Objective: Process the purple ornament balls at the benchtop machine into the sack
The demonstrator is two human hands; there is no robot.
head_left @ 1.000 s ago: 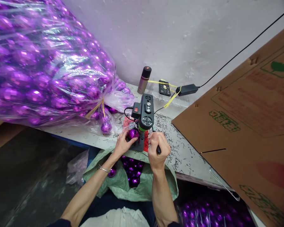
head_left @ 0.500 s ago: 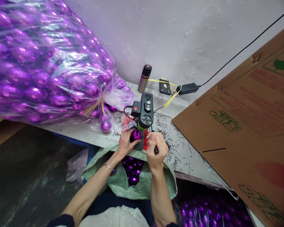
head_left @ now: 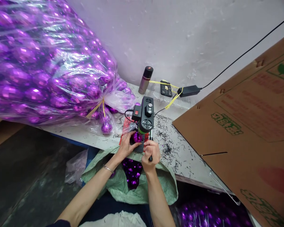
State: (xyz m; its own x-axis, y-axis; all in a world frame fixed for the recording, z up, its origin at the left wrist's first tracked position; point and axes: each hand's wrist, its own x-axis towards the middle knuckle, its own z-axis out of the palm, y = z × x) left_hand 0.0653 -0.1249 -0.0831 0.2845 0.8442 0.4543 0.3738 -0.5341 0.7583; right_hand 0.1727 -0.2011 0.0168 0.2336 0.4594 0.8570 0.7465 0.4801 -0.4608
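Note:
My left hand (head_left: 127,145) grips a shiny purple bauble (head_left: 137,137) between thumb and fingers, under the head of a small black bench press (head_left: 146,115). The bauble sits at the foot of the press, and its far side is hidden by the machine. My right hand (head_left: 151,154) is closed in a fist round the black-handled lever (head_left: 150,158) on the right side of the press. Below both hands a green woven sack (head_left: 161,186) lies open at the table edge, with several purple baubles (head_left: 132,171) inside.
A large clear bag of purple baubles (head_left: 49,72) fills the left. A spray can (head_left: 145,80), a black device (head_left: 166,88) and a power adapter (head_left: 190,90) stand behind the press. Black bits litter the table (head_left: 180,157). A cardboard box (head_left: 246,126) blocks the right.
My right hand has swung the lever a little to the left, closer to the press. My left hand still holds the bauble in the same place. The view has shifted slightly.

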